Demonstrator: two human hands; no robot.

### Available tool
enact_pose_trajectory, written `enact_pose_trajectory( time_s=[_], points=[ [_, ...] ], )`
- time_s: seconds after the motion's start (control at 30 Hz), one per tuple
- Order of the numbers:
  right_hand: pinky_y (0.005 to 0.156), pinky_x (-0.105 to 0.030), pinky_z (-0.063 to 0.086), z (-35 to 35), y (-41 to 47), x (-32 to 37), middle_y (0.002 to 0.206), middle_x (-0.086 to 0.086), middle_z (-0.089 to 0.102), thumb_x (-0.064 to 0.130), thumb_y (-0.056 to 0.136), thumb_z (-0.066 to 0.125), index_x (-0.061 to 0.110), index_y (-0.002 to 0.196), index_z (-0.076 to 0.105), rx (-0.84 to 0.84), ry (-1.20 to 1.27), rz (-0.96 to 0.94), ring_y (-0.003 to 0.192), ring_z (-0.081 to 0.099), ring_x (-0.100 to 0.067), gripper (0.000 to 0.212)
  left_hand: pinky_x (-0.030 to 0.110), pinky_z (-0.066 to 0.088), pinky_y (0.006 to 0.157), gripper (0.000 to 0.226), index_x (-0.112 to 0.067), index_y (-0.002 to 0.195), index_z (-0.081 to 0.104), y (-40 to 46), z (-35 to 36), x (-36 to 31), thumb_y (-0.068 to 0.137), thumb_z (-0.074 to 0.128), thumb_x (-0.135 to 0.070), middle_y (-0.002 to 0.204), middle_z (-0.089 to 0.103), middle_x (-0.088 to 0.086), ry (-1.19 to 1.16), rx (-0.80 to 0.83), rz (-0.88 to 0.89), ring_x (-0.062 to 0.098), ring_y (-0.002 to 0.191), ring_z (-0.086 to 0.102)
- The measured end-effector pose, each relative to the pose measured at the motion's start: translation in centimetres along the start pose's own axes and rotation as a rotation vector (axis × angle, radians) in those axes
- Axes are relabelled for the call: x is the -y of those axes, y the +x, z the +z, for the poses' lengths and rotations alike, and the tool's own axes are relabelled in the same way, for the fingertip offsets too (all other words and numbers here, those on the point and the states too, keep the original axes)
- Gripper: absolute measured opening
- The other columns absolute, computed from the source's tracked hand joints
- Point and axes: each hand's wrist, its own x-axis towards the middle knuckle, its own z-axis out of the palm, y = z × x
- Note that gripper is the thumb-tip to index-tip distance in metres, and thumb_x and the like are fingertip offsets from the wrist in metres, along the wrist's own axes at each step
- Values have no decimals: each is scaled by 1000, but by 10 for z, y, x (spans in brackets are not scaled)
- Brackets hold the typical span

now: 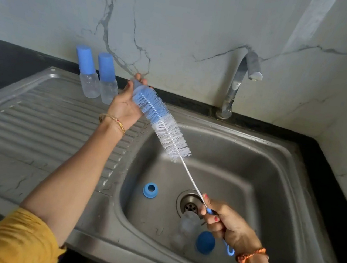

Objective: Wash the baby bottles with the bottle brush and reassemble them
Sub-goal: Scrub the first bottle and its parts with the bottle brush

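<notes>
Right hand [225, 224] on bottle brush [161, 120] handle, left fingers [138, 79] at its tip.

One camera is worn on the head. The steel sink [275, 159] is looked down on from close above, past both hands, with the marble wall [183, 21] faced beyond them.

No readable text, labels, brands, numbers or signs anywhere in view.
</notes>
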Motion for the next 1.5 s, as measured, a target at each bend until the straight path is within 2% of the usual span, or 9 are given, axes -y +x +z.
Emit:
enact_pose_trajectory(
  time_s=[0.17, 0.43, 0.53, 0.7, 0.87, 1.13, 1.27, 1.4, 1.5],
  points=[
    [48, -25, 33, -17, 9, -2, 48, 1, 47, 36, 88, 57, 11, 57, 59, -589, -411, -554, 47, 40, -11, 40, 30, 42, 94, 35, -11, 132, 46, 9, 4, -16, 99, 35, -16, 118, 56, 1, 478, -218, -170, 14, 102, 56],
    [40, -32, 44, -27, 13, -7, 60, -8, 62, 30, 89, 57, 9, 73, 67, -1063, -844, -857, 46, 57, -32, 28, 22, 49, 75, 15, -12, 88, 60, 13, 21, 1, 93, 54, -25, 97, 63, 1, 613, -487, -133, 3, 73, 67],
    [37, -31, 41, -25, 6, -3, 57, -7, 59, 34, 90, 43, 8, 70, 63, -1135, -869, -862, 43, 54, -33, 39, 16, 48, 64, 21, -5, 106, 61, 14, 28, 10, 94, 53, -19, 103, 60, 3, 576, -527, -74, 12, 89, 63],
    [57, -30, 37, -26, 5, 5, 55, -3, 56, 27, 92, 52, 17, 57, 55, -777, -552, -635, 58, 52, -26, 37, 41, 49, 92, 24, 3, 110, 56, 12, 35, 6, 95, 49, -15, 114, 61, 15, 454, -509, -20, 24, 96, 62],
    [32, -13, 16, -10, 0, 10, 39, 3, 35, 25, 95, 49, 13, 52, 46, -296, -75, -362, 29, 23, -4, 45, 31, 53, 77, 25, -10, 81, 53, 18, 34, -1, 100, 37, -16, 66, 69, -2, 205, -290, 48, 12, 78, 65],
    [32, -9, 9, 17, -6, 6, 39, 11, 23, 41, 80, 44, 19, 41, 42, 259, 102, 74, 28, 15, 1, 44, 23, 55, 68, 18, -9, 72, 71, 16, 43, -16, 59, 80, -18, 69, 67, 2, -96, 135, 123, 15, 68, 67],
    [32, -13, 16, 12, 2, 2, 40, 7, 34, 32, 95, 46, 13, 59, 56, -167, -39, -144, 32, 24, -4, 42, 22, 53, 67, 18, -14, 91, 60, 20, 24, -6, 96, 44, -21, 80, 69, -4, 344, -202, 10, 9, 77, 66],
    [56, -27, 36, 0, 4, -1, 59, -5, 59, 37, 91, 52, 14, 72, 65, -712, -518, -422, 62, 55, -26, 33, 21, 51, 60, 23, -8, 95, 60, 20, 13, -5, 97, 45, -25, 72, 65, 0, 460, -410, -136, 12, 70, 53],
    [58, -31, 34, -3, 5, 0, 73, -15, 66, 31, 91, 54, 11, 82, 68, -1017, -706, -512, 75, 61, -40, 26, 34, 49, 85, 28, -1, 100, 55, 14, 17, 4, 97, 46, -27, 98, 64, 13, 482, -491, -200, 16, 75, 60]
  ],
)
